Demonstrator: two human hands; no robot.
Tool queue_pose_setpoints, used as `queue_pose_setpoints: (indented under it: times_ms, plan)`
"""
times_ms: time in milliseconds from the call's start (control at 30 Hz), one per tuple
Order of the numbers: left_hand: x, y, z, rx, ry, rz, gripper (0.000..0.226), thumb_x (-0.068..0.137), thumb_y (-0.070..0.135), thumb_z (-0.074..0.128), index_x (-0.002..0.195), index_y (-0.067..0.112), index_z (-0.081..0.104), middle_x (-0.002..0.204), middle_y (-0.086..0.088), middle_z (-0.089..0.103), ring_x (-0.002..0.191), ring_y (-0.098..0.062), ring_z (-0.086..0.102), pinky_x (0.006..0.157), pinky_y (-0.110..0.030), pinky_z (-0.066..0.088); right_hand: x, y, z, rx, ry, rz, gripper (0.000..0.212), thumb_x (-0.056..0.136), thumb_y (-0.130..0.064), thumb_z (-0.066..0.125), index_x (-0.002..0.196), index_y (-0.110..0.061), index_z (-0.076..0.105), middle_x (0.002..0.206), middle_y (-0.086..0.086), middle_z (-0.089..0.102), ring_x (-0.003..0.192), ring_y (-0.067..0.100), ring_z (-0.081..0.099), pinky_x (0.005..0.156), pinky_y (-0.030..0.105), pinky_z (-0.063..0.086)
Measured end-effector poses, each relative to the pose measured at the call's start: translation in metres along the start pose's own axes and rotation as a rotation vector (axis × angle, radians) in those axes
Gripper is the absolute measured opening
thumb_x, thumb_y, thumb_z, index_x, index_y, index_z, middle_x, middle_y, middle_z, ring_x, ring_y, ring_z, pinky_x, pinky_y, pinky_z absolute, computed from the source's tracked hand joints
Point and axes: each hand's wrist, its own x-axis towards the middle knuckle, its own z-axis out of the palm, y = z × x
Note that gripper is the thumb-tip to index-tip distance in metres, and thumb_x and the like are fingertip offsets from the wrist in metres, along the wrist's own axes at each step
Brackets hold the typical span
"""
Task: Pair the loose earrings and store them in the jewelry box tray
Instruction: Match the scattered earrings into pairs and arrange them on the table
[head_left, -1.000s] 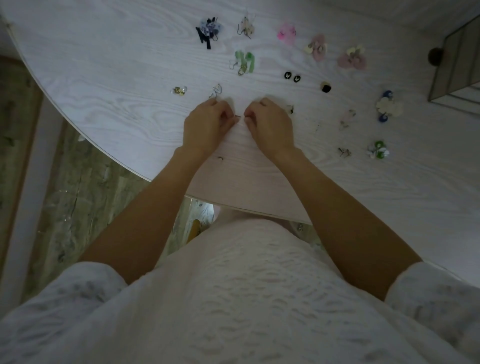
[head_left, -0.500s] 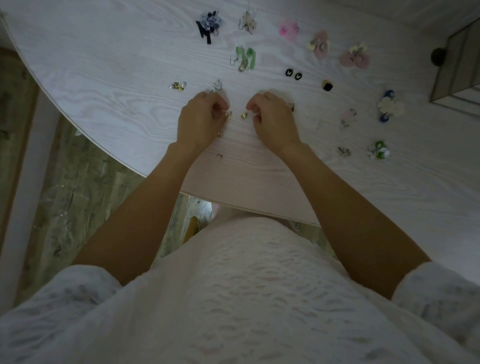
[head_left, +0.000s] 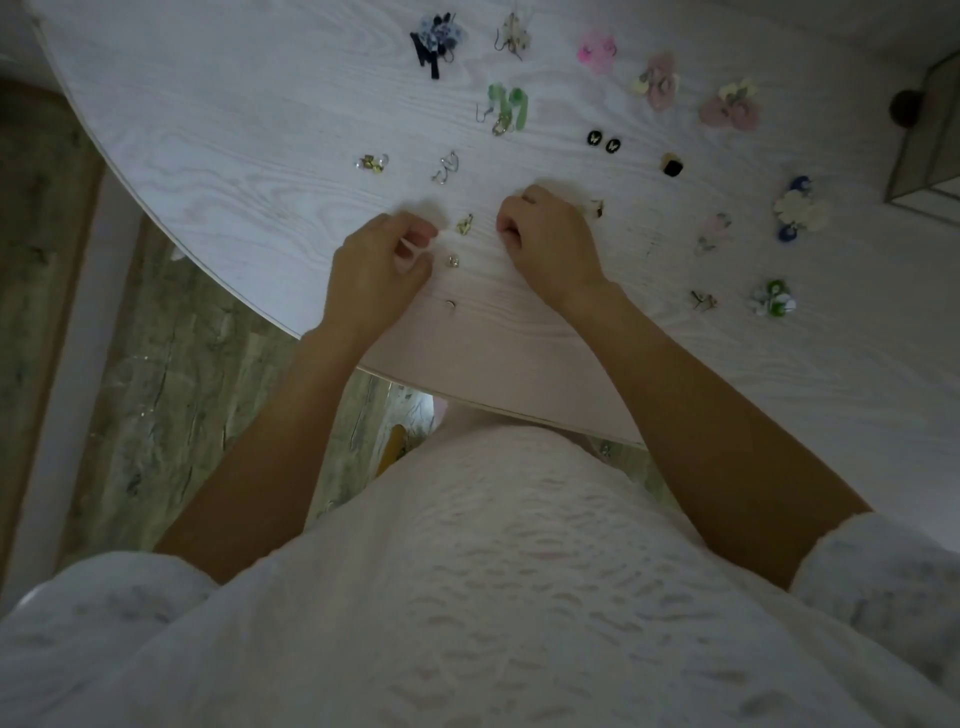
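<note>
Since the earlier frames both hands have been drawn apart: the left hand (head_left: 379, 260) and right hand (head_left: 550, 244), fingers loosely curled and apparently empty, now flank a small gold earring (head_left: 464, 224) released on the white table (head_left: 208, 130). The gold earring lies flat, long axis slanting up-right, a silver stud (head_left: 453, 261) just below it. A careless knuckle could flick either piece toward the near table edge; a tiny ring-shaped piece (head_left: 450, 305) is nearest it.
</note>
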Motion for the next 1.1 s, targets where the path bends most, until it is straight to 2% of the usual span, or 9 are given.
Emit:
queue_pose_setpoints:
  times_ms: [167, 367, 500, 600, 700, 800, 867, 967, 1100]
  plan:
    - [-0.028, -0.001, 0.017, 0.046, -0.067, -0.013, 0.028, 0.077, 0.026, 0.072, 0.102, 0.017, 0.063, 0.098, 0.002, 0.063, 0.078, -0.007, 0.052, 0.072, -0.019, 0.036, -0.015, -0.002, 0.002, 0.029, 0.037, -0.016, 0.014, 0.087, -0.005, 0.047, 0.092, -0.004, 0.060, 0.088, 0.014, 0.061, 0.074, 0.027, 0.056, 0.063, 0.038, 0.046]
    - [-0.031, 0.000, 0.034, 0.013, 0.010, -0.057, 0.014, 0.080, 0.019, 0.068, 0.093, 0.015, 0.068, 0.092, -0.003, 0.064, 0.078, -0.013, 0.057, 0.072, -0.020, 0.038, -0.027, -0.002, 0.011, -0.023, 0.000, -0.127, 0.017, 0.085, -0.002, 0.045, 0.096, -0.002, 0.058, 0.094, 0.016, 0.060, 0.091, 0.030, 0.050, 0.075, 0.032, 0.037]
    - [-0.032, 0.001, 0.033, -0.006, 0.012, -0.050, 0.013, 0.081, 0.023, 0.067, 0.091, 0.014, 0.066, 0.088, 0.003, 0.059, 0.077, -0.008, 0.051, 0.070, -0.019, 0.035, -0.025, -0.001, 0.015, -0.082, 0.013, -0.161, 0.017, 0.087, 0.002, 0.045, 0.094, 0.001, 0.061, 0.094, 0.019, 0.060, 0.088, 0.033, 0.053, 0.075, 0.038, 0.046]
    - [-0.030, 0.006, 0.030, -0.064, 0.013, -0.030, 0.013, 0.084, 0.022, 0.065, 0.093, 0.014, 0.063, 0.089, 0.001, 0.066, 0.075, -0.009, 0.057, 0.072, -0.023, 0.045, -0.025, -0.002, 0.014, -0.103, 0.042, -0.170, 0.015, 0.085, 0.003, 0.049, 0.090, 0.000, 0.062, 0.090, 0.018, 0.062, 0.083, 0.032, 0.055, 0.071, 0.041, 0.051]
    - [-0.013, 0.018, 0.025, -0.111, 0.051, 0.031, 0.012, 0.083, 0.020, 0.066, 0.091, 0.012, 0.063, 0.086, 0.000, 0.068, 0.073, -0.011, 0.061, 0.070, -0.024, 0.050, -0.024, -0.002, 0.008, -0.068, 0.001, -0.200, 0.015, 0.085, 0.000, 0.051, 0.094, 0.001, 0.063, 0.093, 0.018, 0.063, 0.086, 0.032, 0.055, 0.080, 0.035, 0.044]
    - [0.023, 0.031, 0.025, -0.109, 0.064, 0.082, 0.011, 0.081, 0.018, 0.068, 0.090, 0.013, 0.064, 0.086, 0.000, 0.069, 0.073, -0.009, 0.062, 0.071, -0.023, 0.051, -0.018, 0.000, 0.000, 0.028, -0.008, -0.119, 0.014, 0.086, 0.001, 0.051, 0.095, 0.001, 0.062, 0.094, 0.020, 0.062, 0.086, 0.033, 0.057, 0.077, 0.039, 0.046]
    - [0.047, 0.040, 0.029, -0.095, 0.048, 0.118, 0.011, 0.081, 0.017, 0.067, 0.092, 0.013, 0.066, 0.087, -0.002, 0.070, 0.076, -0.012, 0.064, 0.076, -0.027, 0.053, -0.007, 0.004, -0.007, 0.053, 0.007, -0.018, 0.017, 0.087, -0.001, 0.050, 0.100, -0.001, 0.060, 0.097, 0.019, 0.062, 0.089, 0.032, 0.058, 0.079, 0.042, 0.047]
    - [0.071, 0.044, 0.039, -0.052, 0.002, 0.145, 0.012, 0.083, 0.014, 0.063, 0.094, 0.013, 0.068, 0.091, -0.005, 0.072, 0.081, -0.019, 0.066, 0.083, -0.033, 0.051, 0.015, 0.012, -0.020, 0.018, 0.037, 0.092, 0.020, 0.089, -0.004, 0.048, 0.105, -0.004, 0.060, 0.102, 0.015, 0.065, 0.094, 0.029, 0.059, 0.084, 0.038, 0.045]
    - [0.085, 0.042, 0.051, -0.036, 0.046, 0.145, 0.011, 0.081, 0.014, 0.065, 0.090, 0.014, 0.072, 0.096, -0.008, 0.067, 0.087, -0.020, 0.062, 0.075, -0.027, 0.048, 0.037, 0.020, -0.028, -0.048, 0.035, 0.131, 0.019, 0.089, -0.004, 0.048, 0.097, -0.003, 0.065, 0.102, 0.015, 0.063, 0.093, 0.026, 0.057, 0.079, 0.031, 0.041]
